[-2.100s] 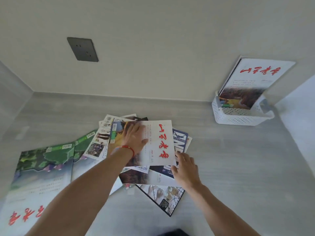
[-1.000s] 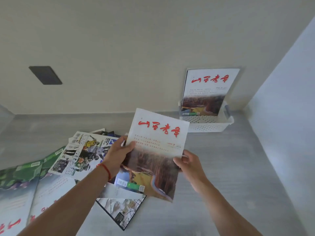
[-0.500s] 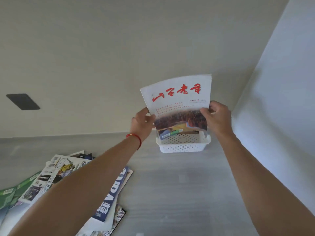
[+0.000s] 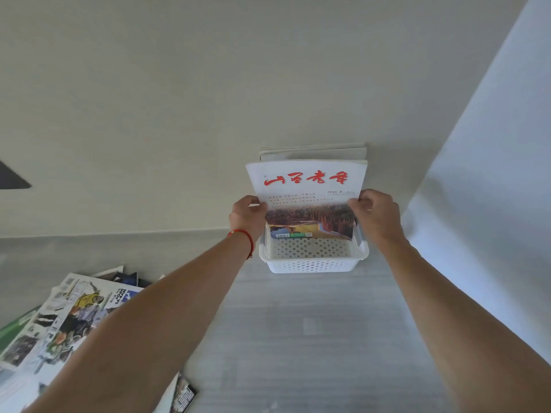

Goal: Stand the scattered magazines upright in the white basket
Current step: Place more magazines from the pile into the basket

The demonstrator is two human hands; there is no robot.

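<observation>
A white magazine with red lettering (image 4: 310, 186) stands upright, its lower edge down inside the white perforated basket (image 4: 313, 265) against the back wall. My left hand (image 4: 247, 217) grips its left edge and my right hand (image 4: 377, 216) grips its right edge. Behind it the top edges of other upright magazines (image 4: 313, 152) show, leaning on the wall. A loose pile of scattered magazines (image 4: 62, 326) lies flat on the grey surface at the lower left, partly hidden by my left forearm.
The basket sits in the back right corner, close to a pale side wall (image 4: 483, 204) on the right. A dark wall plate (image 4: 12, 178) is at the far left. Grey wood-grain surface (image 4: 307, 338) stretches between the pile and the basket.
Both hands lifted the red-lettered magazine off the pile, turned it upright and carried it right to the basket, where its lower edge has sunk in front of the magazines standing there.
</observation>
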